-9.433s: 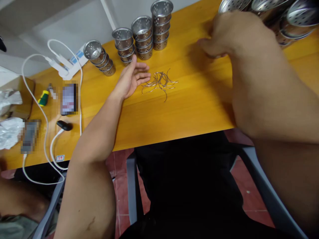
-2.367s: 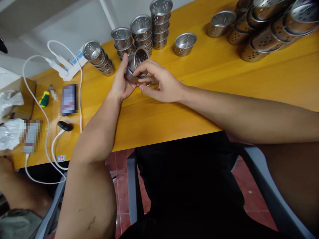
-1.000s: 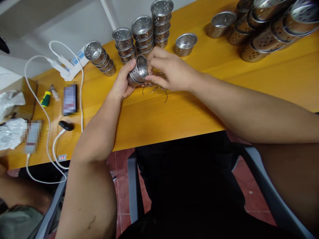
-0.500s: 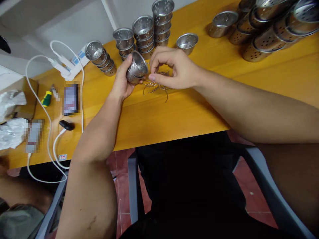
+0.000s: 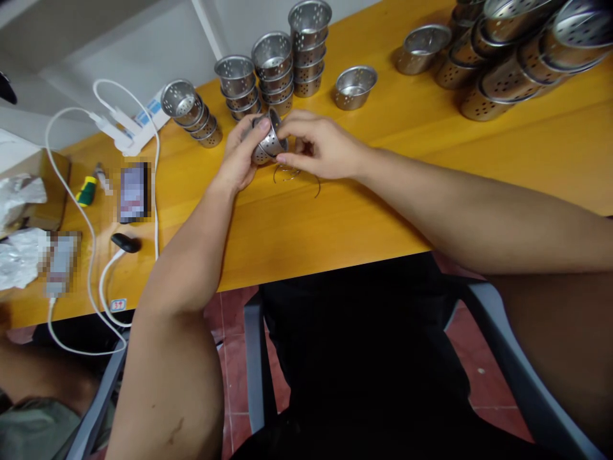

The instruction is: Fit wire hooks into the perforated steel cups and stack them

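Left hand [image 5: 239, 160] is wrapped round a small perforated steel cup [image 5: 269, 139], tilted on its side just above the bench [image 5: 383, 191]. Right hand [image 5: 325, 148] closes in at the cup's rim, fingertips pinched; whether a wire sits between them I cannot tell. Below both hands lies a tangle of thin wire hooks [image 5: 294, 176]. The cup looks light, stiff, thin-walled and slick, so the curved wall is the place to grip, clear of the rolled rim. Beyond the hands stand stacks of cups [image 5: 275, 70]; further right lies a loose cup [image 5: 354, 86].
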A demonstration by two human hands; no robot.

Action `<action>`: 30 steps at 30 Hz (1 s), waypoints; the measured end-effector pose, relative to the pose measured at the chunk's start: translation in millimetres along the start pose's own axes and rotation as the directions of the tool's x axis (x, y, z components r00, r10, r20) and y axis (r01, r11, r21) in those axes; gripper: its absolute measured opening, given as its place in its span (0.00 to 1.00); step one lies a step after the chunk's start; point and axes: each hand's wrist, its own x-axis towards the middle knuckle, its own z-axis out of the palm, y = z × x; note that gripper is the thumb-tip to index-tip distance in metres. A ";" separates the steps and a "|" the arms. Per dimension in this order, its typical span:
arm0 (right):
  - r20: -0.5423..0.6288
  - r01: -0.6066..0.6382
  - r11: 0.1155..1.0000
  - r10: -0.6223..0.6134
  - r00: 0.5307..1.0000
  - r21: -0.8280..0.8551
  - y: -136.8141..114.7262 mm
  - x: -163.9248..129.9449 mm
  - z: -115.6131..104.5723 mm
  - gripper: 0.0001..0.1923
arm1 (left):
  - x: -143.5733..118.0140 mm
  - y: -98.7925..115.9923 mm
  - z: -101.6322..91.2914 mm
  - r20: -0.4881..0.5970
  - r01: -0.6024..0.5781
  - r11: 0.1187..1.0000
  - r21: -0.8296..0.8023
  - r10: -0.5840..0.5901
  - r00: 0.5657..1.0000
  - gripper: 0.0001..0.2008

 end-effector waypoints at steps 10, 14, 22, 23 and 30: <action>-0.441 -0.214 0.862 -0.013 0.897 -0.460 -11.0 7.3 -60.9 0.07 | 10.4 -3.6 -2.6 0.008 0.080 0.997 -0.003 -0.080 0.997 0.46; -0.451 -0.509 0.649 0.272 0.850 -0.566 -1.1 8.2 -92.8 0.13 | 13.0 -11.1 -7.5 0.060 0.074 0.995 -0.068 -0.070 0.996 0.47; -0.325 -0.588 0.458 0.531 0.783 -0.667 -18.9 12.5 -88.4 0.16 | 15.0 -11.9 -6.9 0.040 0.079 0.995 -0.062 -0.077 0.996 0.44; -0.320 -0.584 0.446 0.536 0.781 -0.678 -21.3 13.1 -87.6 0.16 | 15.8 -11.2 -6.9 0.032 0.075 0.994 -0.076 -0.073 0.997 0.44; -0.318 -0.582 0.413 0.549 0.773 -0.701 -27.6 14.1 -88.9 0.17 | 17.7 -13.3 -8.3 0.091 0.105 0.981 -0.165 -0.091 0.992 0.45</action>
